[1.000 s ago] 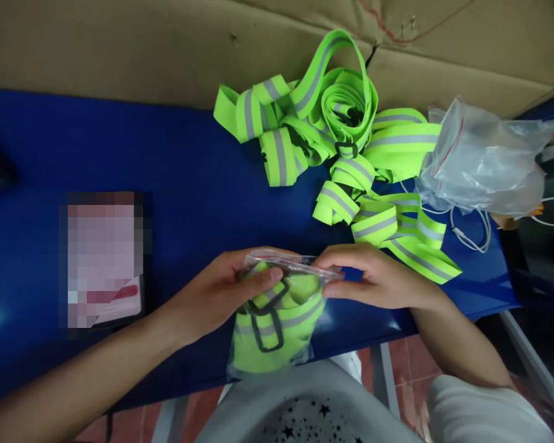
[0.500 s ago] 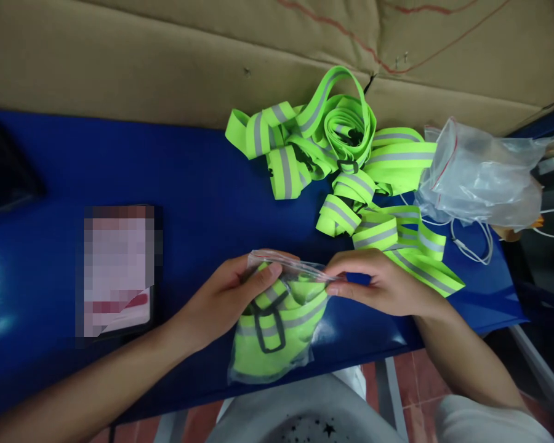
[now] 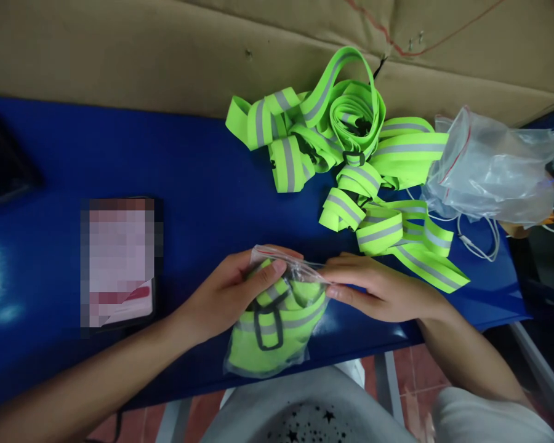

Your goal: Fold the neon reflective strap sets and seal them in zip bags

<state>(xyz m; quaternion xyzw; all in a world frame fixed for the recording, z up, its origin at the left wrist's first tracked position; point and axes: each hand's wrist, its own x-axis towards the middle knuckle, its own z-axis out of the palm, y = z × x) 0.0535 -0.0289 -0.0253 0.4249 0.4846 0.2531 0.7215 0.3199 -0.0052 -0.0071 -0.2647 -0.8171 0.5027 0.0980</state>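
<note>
A clear zip bag (image 3: 277, 335) stuffed with folded neon-green reflective straps and black buckles hangs over the near edge of the blue table (image 3: 198, 184). My left hand (image 3: 228, 292) grips the bag's top left corner, thumb pressed on its mouth. My right hand (image 3: 378, 289) pinches the right end of the bag's zip strip with fingers pressed together. Both hands are closed on the bag.
A tangled pile of neon-green reflective straps (image 3: 346, 154) lies at the table's far middle and right. Crumpled clear plastic bags (image 3: 493, 169) and a white cable (image 3: 482, 240) sit at the right end. A blurred-out flat object (image 3: 117, 264) lies left. Brown cardboard (image 3: 120, 49) lines the back.
My right hand's fingers have slid a little left along the bag's mouth. The bag stays in both hands; the view shifted slightly.
</note>
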